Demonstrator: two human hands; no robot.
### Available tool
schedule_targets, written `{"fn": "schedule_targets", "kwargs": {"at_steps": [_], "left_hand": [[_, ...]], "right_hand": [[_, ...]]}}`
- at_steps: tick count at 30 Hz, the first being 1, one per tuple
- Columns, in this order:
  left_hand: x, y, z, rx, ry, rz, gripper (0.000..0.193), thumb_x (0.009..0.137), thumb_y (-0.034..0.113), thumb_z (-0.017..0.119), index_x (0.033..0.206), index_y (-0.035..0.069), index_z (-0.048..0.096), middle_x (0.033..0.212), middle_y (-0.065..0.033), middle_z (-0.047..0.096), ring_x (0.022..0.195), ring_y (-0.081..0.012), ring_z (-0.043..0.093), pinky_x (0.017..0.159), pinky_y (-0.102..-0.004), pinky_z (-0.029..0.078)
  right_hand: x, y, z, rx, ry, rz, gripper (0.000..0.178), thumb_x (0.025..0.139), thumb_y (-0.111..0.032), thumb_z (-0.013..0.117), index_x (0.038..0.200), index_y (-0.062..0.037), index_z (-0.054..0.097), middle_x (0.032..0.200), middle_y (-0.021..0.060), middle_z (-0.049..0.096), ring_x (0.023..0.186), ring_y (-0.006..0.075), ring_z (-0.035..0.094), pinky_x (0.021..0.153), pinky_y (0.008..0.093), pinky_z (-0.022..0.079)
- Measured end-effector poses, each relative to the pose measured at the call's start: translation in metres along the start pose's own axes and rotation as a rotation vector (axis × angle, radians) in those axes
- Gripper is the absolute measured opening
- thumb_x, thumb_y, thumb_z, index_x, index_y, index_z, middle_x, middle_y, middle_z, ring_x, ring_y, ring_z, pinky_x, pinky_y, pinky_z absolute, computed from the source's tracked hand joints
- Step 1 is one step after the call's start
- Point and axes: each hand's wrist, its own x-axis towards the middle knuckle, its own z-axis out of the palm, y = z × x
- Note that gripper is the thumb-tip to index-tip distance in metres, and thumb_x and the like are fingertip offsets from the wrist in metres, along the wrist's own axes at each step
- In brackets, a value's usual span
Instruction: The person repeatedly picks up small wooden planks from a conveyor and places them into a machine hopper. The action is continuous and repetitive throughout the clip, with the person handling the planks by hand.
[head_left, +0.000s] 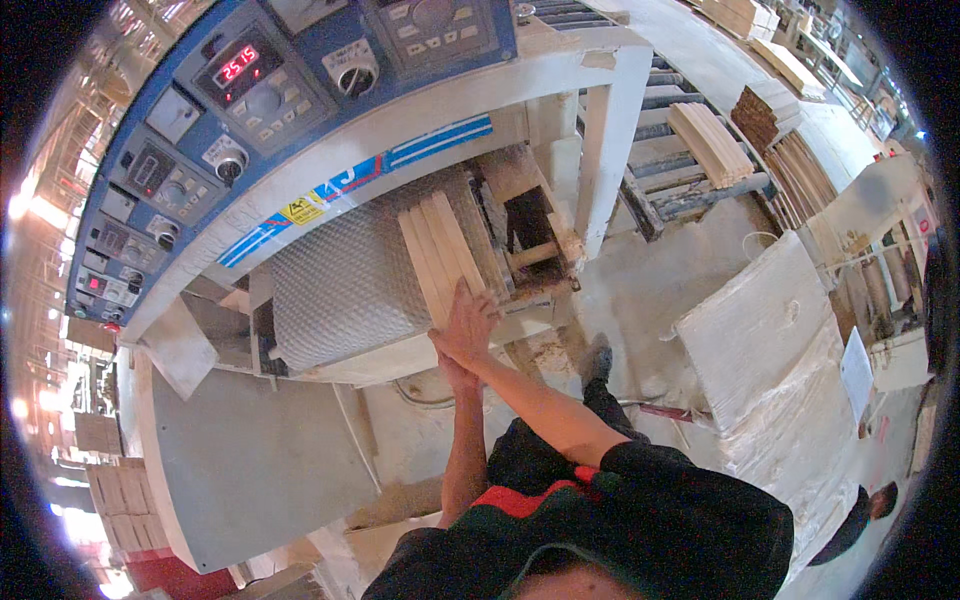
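Several pale wooden strips lie side by side on the textured grey conveyor belt of a machine, near the belt's right edge. At their near end, my right hand is closed on the strips, its fingers over their top and right side. Close below it, my left hand is at the same end of the strips. My right hand and wrist cover most of it, so its fingers are hidden. The forearms come together here, the right one reaching over from the right.
Above the belt stands a blue control panel with knobs and red displays. A white frame post rises right of the belt. Beyond it, more strips lie on a roller conveyor. A wrapped pale stack stands at right; another person is lower right.
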Motion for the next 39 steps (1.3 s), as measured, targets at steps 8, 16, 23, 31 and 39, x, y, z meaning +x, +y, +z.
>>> {"fn": "schedule_targets", "kwargs": {"at_steps": [8, 16, 23, 31, 39], "left_hand": [[0.039, 0.018, 0.032, -0.012, -0.016, -0.065, 0.066, 0.093, 0.05, 0.03, 0.134, -0.001, 0.034, 0.13, -0.0173, 0.047, 0.116, -0.0332, 0.046, 0.101, -0.0432, 0.036], [0.075, 0.025, 0.024, -0.146, -0.138, -0.221, 0.071, 0.09, 0.054, 0.031, 0.135, -0.001, 0.033, 0.133, -0.018, 0.044, 0.12, -0.0347, 0.043, 0.104, -0.0463, 0.033], [0.093, 0.023, 0.024, -0.039, -0.2, -0.309, 0.071, 0.087, 0.053, 0.033, 0.135, 0.0, 0.033, 0.135, -0.0184, 0.041, 0.124, -0.0349, 0.04, 0.106, -0.047, 0.029], [0.141, 0.025, -0.013, -0.374, 0.043, -0.511, 0.07, 0.084, 0.056, 0.039, 0.132, 0.004, 0.035, 0.131, -0.0168, 0.042, 0.122, -0.0334, 0.04, 0.101, -0.0499, 0.032], [0.12, 0.043, 0.034, -0.346, 0.506, -0.422, 0.056, 0.086, 0.046, 0.05, 0.119, 0.001, 0.044, 0.113, -0.0153, 0.054, 0.108, -0.0297, 0.051, 0.088, -0.0466, 0.046]], "right_hand": [[0.033, -0.016, 0.012, -0.072, -0.061, -0.04, 0.108, 0.06, -0.042, 0.078, 0.141, -0.0019, 0.018, 0.131, 0.0434, 0.025, 0.123, 0.0554, 0.027, 0.096, 0.0647, 0.025], [0.054, -0.003, 0.025, -0.078, 0.05, -0.069, 0.11, 0.059, -0.042, 0.078, 0.141, 0.0003, 0.017, 0.132, 0.0357, 0.03, 0.122, 0.0517, 0.031, 0.098, 0.0602, 0.029], [0.063, 0.002, 0.002, -0.082, 0.02, -0.069, 0.107, 0.061, -0.042, 0.075, 0.14, 0.0046, 0.02, 0.14, 0.0333, 0.021, 0.126, 0.051, 0.027, 0.104, 0.0557, 0.024], [0.086, 0.033, 0.036, 0.052, 0.175, -0.194, 0.099, 0.067, -0.046, 0.071, 0.137, 0.0055, 0.023, 0.131, 0.0283, 0.038, 0.121, 0.0467, 0.036, 0.105, 0.0527, 0.025], [0.096, 0.044, 0.048, 0.027, 0.104, -0.201, 0.087, 0.067, -0.038, 0.072, 0.132, 0.0047, 0.032, 0.124, 0.0258, 0.045, 0.12, 0.0447, 0.036, 0.1, 0.0556, 0.027]]}}
